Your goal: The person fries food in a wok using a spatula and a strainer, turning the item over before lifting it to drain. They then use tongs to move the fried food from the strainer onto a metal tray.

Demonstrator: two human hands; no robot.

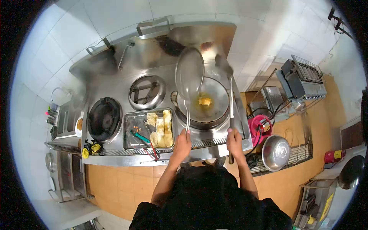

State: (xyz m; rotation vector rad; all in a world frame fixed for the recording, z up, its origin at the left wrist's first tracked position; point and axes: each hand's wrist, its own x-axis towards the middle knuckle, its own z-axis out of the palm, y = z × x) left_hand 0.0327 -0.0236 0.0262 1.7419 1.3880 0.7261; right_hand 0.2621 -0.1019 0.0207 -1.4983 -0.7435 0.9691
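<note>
My left hand (183, 143) is closed round the long wire handle of a round strainer (189, 71), whose bowl is raised over the wok's left rim. In my right hand (234, 142) is the long handle of a metal wok spatula (231, 96); its blurred head points to the back, beyond the wok. Between the two tools, the wok (220, 113) sits on the right burner with some yellowish oil. One golden fried piece (205, 101) lies in that oil. Left of my left hand, a metal tray (132, 143) holds several pale yellow slabs (164, 132) and a teal-handled tool (140, 136).
A bare burner ring (147, 92) is behind the tray, and a black pan (104, 119) sits at the left. Red-handled tongs (154, 153) rest across the tray's front edge. On the right are a pink reel (260, 125) and a steel bowl (276, 153).
</note>
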